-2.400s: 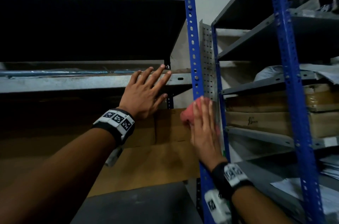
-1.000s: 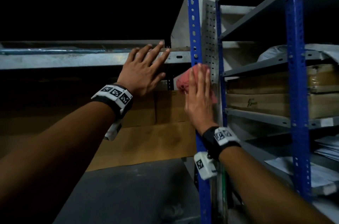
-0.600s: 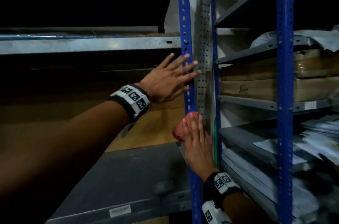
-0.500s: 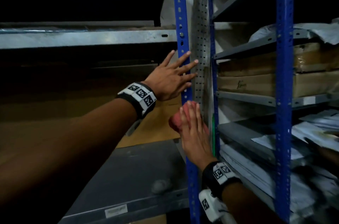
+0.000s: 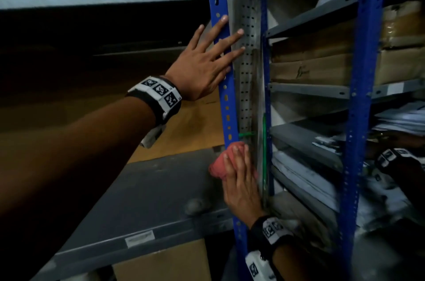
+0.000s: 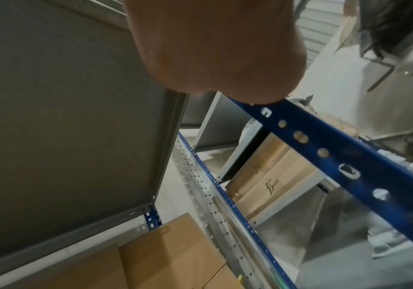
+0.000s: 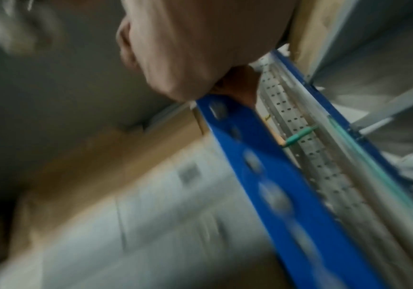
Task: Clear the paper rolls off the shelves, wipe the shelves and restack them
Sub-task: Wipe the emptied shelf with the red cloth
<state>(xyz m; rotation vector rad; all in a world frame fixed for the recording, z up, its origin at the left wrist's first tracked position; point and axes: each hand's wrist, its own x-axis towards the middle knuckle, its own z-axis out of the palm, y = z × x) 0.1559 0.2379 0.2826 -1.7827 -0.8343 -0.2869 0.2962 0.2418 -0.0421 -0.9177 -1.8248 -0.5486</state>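
My left hand (image 5: 204, 62) lies flat with fingers spread against the blue upright post (image 5: 227, 108) of the rack. The left wrist view shows its palm (image 6: 213, 48) on that post (image 6: 324, 150). Lower on the same post, my right hand (image 5: 239, 179) presses a pink cloth (image 5: 217, 165) against it with straight fingers, just above the grey shelf (image 5: 149, 200). The right wrist view is blurred, with the palm (image 7: 200, 48) and a bit of cloth (image 7: 242, 86) against the post (image 7: 262, 176).
A perforated grey upright (image 5: 246, 73) and a green cable (image 5: 264, 142) run beside the post. The right rack holds cardboard boxes (image 5: 322, 69) and paper stacks (image 5: 305, 175). Another banded wrist (image 5: 391, 158) shows at far right. A box (image 5: 165, 262) sits under the grey shelf.
My right hand slid the cloth up the post, then down to near the grey shelf. My left hand moved from the upper shelf edge onto the post.
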